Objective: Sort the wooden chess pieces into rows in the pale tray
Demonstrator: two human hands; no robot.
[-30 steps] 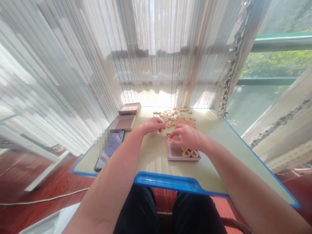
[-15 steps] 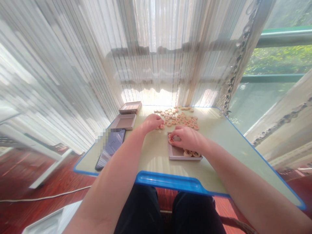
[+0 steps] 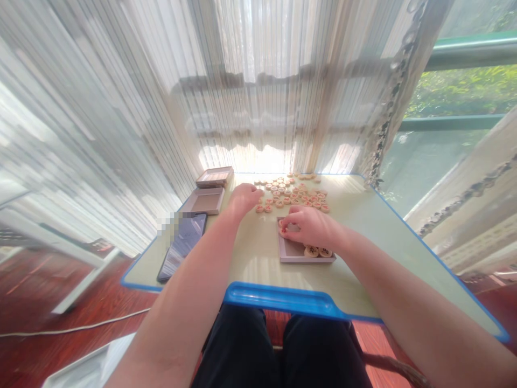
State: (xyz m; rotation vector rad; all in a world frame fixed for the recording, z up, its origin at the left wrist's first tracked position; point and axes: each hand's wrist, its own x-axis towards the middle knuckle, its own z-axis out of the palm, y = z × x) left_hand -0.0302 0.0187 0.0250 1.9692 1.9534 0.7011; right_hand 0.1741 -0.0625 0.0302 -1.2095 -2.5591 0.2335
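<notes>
My right hand (image 3: pixel 309 225) reaches into a shallow open box (image 3: pixel 307 260), with thumb and fingers pinched on a round Chinese chess piece with a red character (image 3: pixel 283 230) at the box's left wall. In the box's near right corner lie two pieces with black characters (image 3: pixel 311 251), partly under my wrist. Left of a spread of loose chess pieces (image 3: pixel 287 200), my left hand (image 3: pixel 244 199) hovers or rests with its fingers drawn together. A piece edge seems to show at its fingertips, but whether it is held is hidden.
At the table's left edge stand another open box (image 3: pixel 204 201) and, behind it, a further box (image 3: pixel 215 177). A dark phone or tablet (image 3: pixel 183 245) lies nearer me. The table (image 3: pixel 375 242) has a blue rim and a blue front tray (image 3: pixel 280 298). Curtains hang behind.
My left hand has drawn back to the left and slightly away, uncovering pieces at the left of the spread. My right hand stays at the box, nearly still.
</notes>
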